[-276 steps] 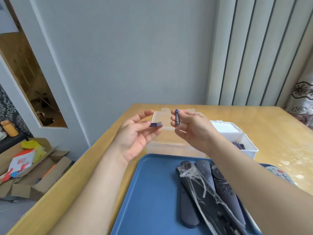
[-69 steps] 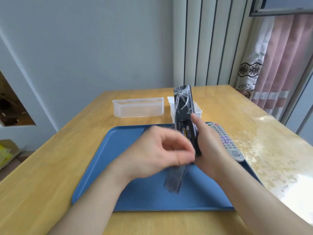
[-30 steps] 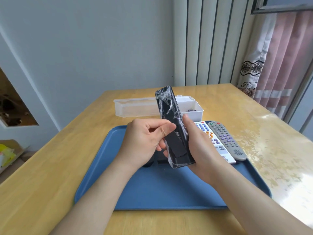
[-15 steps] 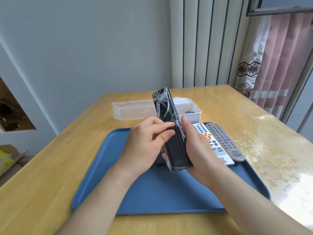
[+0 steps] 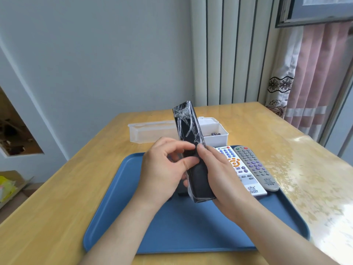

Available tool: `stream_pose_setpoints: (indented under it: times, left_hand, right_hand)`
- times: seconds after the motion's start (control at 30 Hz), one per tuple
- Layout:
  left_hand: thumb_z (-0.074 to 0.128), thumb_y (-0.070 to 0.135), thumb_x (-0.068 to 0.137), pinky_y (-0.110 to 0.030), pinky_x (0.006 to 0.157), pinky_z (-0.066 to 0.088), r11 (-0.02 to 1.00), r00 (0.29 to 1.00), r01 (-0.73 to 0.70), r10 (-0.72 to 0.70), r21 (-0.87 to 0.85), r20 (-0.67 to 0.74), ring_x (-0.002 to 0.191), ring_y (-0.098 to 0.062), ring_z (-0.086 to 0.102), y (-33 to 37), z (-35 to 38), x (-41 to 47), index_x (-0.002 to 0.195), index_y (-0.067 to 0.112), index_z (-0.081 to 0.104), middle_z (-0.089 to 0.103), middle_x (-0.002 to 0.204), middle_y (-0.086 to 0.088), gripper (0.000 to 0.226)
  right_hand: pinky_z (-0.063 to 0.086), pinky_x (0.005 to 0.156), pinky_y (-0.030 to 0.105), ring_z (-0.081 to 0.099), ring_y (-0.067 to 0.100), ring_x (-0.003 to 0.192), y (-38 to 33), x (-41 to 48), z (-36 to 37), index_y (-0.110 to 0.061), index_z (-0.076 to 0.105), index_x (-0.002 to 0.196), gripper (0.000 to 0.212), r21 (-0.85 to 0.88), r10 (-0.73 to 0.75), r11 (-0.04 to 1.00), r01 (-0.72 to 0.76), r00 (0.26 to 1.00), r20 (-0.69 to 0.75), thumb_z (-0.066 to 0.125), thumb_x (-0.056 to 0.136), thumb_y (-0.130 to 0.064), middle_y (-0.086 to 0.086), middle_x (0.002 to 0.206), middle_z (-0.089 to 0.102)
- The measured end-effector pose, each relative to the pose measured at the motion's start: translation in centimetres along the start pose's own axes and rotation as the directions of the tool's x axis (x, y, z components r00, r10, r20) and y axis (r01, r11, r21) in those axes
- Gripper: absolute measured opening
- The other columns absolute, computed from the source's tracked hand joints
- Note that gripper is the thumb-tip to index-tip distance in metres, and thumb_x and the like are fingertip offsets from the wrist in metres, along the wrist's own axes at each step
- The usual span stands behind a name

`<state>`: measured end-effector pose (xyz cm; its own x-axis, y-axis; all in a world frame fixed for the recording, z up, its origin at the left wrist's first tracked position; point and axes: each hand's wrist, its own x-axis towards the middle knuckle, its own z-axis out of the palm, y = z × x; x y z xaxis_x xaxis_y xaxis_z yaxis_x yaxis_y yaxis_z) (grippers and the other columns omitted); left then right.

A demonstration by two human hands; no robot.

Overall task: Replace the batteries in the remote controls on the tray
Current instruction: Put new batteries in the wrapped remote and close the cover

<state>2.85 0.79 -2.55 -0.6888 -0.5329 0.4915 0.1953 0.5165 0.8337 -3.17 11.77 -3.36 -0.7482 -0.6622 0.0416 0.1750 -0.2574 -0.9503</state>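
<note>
Plastic wrap covers the black remote, so I think it feels slippery, but it looks light and stiff. My right hand grips its lower side above the tray, and my left hand pinches its middle. Holding the long edges seems safest.

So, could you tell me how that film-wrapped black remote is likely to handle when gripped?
Probably stiff: the black remote stands straight though the left hand and right hand hold only its lower half. The wrinkled clear film looks loose, so it may slip in a grip. Flat-sided, it likely won't roll on the tray.
</note>
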Motion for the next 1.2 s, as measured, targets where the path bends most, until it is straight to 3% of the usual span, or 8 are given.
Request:
stream_pose_setpoints:
  times: [0.13,0.27,0.4,0.53,0.63,0.77,1.0,1.2]
  left_hand:
    - [0.084,0.011,0.069,-0.015,0.053,0.042,0.985,0.987,0.160,-0.158,-0.067,0.027,0.056,-0.008,0.044,-0.5,-0.4,0.3,0.092,0.019,0.059,0.054,0.076,0.002,0.034]
    - [0.062,0.009,0.092,-0.022,0.058,0.050,0.949,0.955,0.275,-0.250,-0.156,0.158,0.070,-0.013,0.065,-0.4,-0.4,0.1,0.097,0.013,0.062,0.069,0.083,-0.002,0.006]
    - [0.050,0.033,0.097,-0.034,0.074,0.056,0.866,0.892,0.407,-0.309,-0.290,0.329,0.085,-0.018,0.069,0.2,-1.1,0.2,0.113,0.014,0.061,0.073,0.097,-0.005,0.027]
    - [0.054,0.019,0.097,-0.042,0.083,0.056,0.944,0.944,0.321,-0.314,-0.072,0.099,0.093,-0.025,0.070,-0.7,-2.7,1.3,0.112,0.016,0.060,0.074,0.101,-0.006,0.016]
    - [0.056,0.035,0.089,-0.046,0.092,0.051,0.930,0.943,0.302,-0.324,0.209,0.079,0.104,-0.024,0.066,-1.2,-5.8,2.3,0.121,0.027,0.054,0.068,0.115,0.003,0.034]
    - [0.044,0.024,0.099,-0.034,0.076,0.042,0.659,0.892,0.271,-0.445,0.702,0.073,0.098,-0.030,0.056,-2.3,-8.6,2.5,0.139,0.024,0.034,0.056,0.127,-0.005,0.041]
    - [0.040,0.022,0.101,-0.038,0.086,0.048,0.618,0.782,0.321,-0.600,0.718,0.167,0.100,-0.031,0.058,-4.2,-8.4,2.5,0.141,0.023,0.027,0.057,0.127,-0.009,0.043]
    - [0.040,0.025,0.100,-0.048,0.089,0.051,0.629,0.773,0.330,-0.608,0.704,0.181,0.096,-0.032,0.063,-4.9,-8.0,2.6,0.144,0.031,0.022,0.061,0.119,-0.007,0.048]
  right_hand:
    - [0.053,0.056,0.032,0.060,0.021,0.061,-0.3,-0.3,0.1,-0.013,0.063,0.101,0.017,-0.107,-0.014,0.994,0.018,0.999,0.040,0.048,0.100,-0.022,0.009,0.068,0.063]
    - [0.048,0.055,0.029,0.055,0.018,0.062,-0.1,0.2,-0.4,-0.018,0.060,0.097,0.011,-0.288,-0.115,0.951,0.110,0.993,-0.003,0.049,0.099,-0.018,0.005,0.073,0.060]
    - [0.044,0.083,0.022,0.050,0.009,0.093,1.0,0.2,-0.4,-0.032,0.047,0.126,0.037,-0.755,-0.342,0.531,0.386,0.912,0.226,0.054,0.090,-0.024,-0.006,0.105,0.047]
    - [0.035,0.088,0.006,0.045,-0.002,0.105,1.3,-0.4,0.6,-0.038,0.040,0.142,0.050,-0.736,-0.304,0.504,0.452,0.890,0.339,0.053,0.094,-0.039,-0.016,0.120,0.042]
    - [0.034,0.094,0.016,0.048,0.006,0.111,1.2,-0.1,0.0,-0.032,0.057,0.131,0.035,-0.788,-0.341,0.405,0.464,0.876,0.341,0.051,0.097,-0.033,-0.013,0.119,0.051]
    - [0.032,0.100,0.022,0.043,0.019,0.120,1.9,0.1,-0.1,-0.028,0.051,0.138,0.041,-0.876,-0.251,0.212,0.434,0.890,0.380,0.048,0.098,-0.029,-0.008,0.128,0.051]
    - [0.037,0.101,0.028,0.042,0.017,0.121,2.7,0.3,0.2,-0.029,0.051,0.137,0.041,-0.892,-0.195,0.141,0.430,0.895,0.401,0.049,0.097,-0.030,-0.010,0.135,0.049]
    - [0.030,0.107,0.037,0.022,0.013,0.141,3.3,0.1,0.4,-0.034,0.042,0.140,0.042,-0.900,-0.090,0.000,0.436,0.896,0.434,0.041,0.099,-0.040,-0.013,0.143,0.039]
